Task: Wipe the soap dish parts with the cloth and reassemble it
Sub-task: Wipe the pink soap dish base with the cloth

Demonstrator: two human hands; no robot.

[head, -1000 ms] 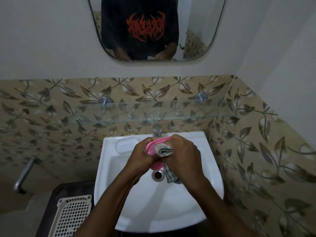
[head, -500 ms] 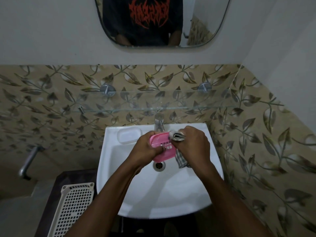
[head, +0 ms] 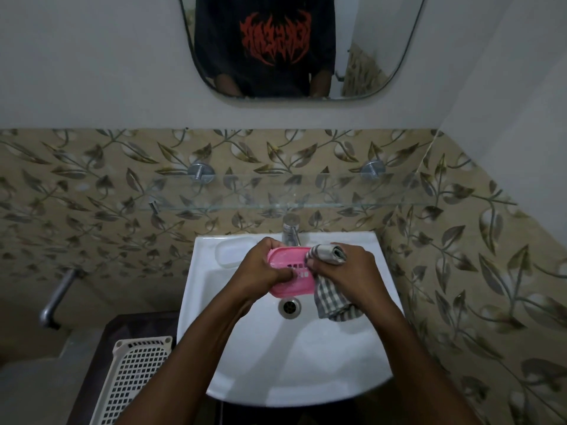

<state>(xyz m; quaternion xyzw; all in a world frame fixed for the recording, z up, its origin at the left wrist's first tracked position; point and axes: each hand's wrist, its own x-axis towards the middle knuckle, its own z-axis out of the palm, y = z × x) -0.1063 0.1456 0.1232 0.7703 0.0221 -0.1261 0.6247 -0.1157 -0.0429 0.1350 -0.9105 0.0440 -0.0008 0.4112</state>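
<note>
Over the white sink (head: 306, 363) my left hand (head: 260, 268) grips a pink slotted soap dish part (head: 291, 271), thumb on its top face. My right hand (head: 349, 274) holds a grey checked cloth (head: 331, 299) bunched in its fingers, and the wad presses against the dish's right end. The cloth's loose tail hangs down beside the drain (head: 289, 306). A pale translucent soap dish part (head: 230, 251) lies on the sink's back left ledge.
A tap (head: 291, 231) stands just behind the hands. A glass shelf (head: 276, 197) spans the tiled wall above it, with a mirror (head: 300, 47) higher up. A white perforated basket (head: 132, 381) sits at the lower left, a metal pipe (head: 58, 299) beyond it.
The pink part has turned so its slotted face shows. The cloth wad has shifted from its middle to its right end. The view has tilted up a little.
</note>
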